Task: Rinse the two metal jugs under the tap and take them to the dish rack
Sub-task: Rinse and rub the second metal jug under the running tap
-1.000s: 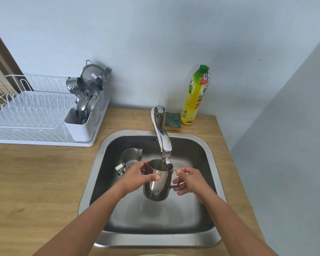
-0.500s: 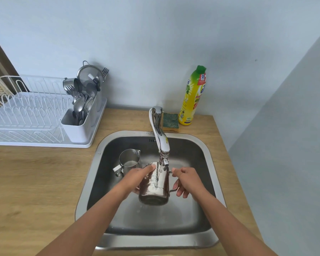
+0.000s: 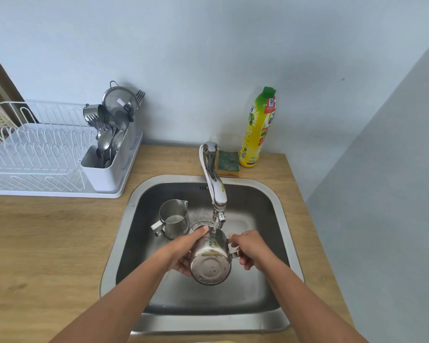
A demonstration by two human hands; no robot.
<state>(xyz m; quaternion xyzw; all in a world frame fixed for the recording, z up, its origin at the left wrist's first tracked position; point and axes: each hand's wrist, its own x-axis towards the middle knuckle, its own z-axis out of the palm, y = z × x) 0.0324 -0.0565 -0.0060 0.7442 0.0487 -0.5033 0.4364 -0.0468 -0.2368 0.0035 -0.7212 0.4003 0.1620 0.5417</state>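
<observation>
A larger metal jug (image 3: 210,262) is tipped on its side under the tap (image 3: 214,186), its base facing me. Water runs from the spout onto its outer wall. My left hand (image 3: 183,251) cups the jug's left side. My right hand (image 3: 250,248) grips its handle on the right. A smaller metal jug (image 3: 173,219) stands upright in the sink (image 3: 278,219) at the back left, just beyond my left hand, untouched. The white dish rack (image 3: 47,157) sits on the counter to the left of the sink.
The rack's cutlery caddy (image 3: 104,169) holds spoons, forks and a strainer. A yellow dish soap bottle (image 3: 258,129) and a green sponge (image 3: 228,163) stand behind the sink on the wooden counter (image 3: 47,243). A grey wall runs close along the right side.
The held jug went from upright under the spout to tilted on its side with its base toward me. Water now runs over its outside. Both hands kept their hold.
</observation>
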